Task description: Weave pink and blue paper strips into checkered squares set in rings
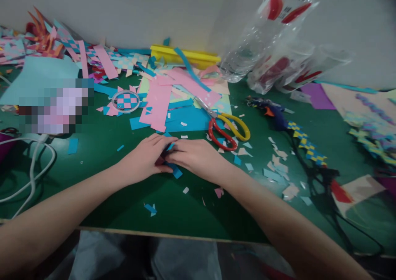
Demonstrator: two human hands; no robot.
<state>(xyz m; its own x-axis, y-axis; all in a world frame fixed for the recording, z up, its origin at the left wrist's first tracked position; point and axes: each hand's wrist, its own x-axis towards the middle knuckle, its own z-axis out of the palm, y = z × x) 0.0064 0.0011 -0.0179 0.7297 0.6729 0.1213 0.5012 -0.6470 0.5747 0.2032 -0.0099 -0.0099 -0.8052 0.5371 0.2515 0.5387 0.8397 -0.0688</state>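
Note:
My left hand (145, 158) and my right hand (198, 158) meet at the middle of the green table (173, 214). Their fingers are closed together on a small piece of woven blue and pink paper strips (173, 169), which they mostly cover. A blue strip end sticks out below the fingers. Just beyond my right hand lie scissors (227, 128) with red and yellow handles, untouched.
Pink and blue paper sheets and strips (167, 98) pile up behind the hands, with a woven square inside a clear ring (126, 101). Paper scraps (278, 168) litter the right. Clear plastic bags (278, 44) stand at the back, a glue gun (278, 115) right, white cable (34, 164) left.

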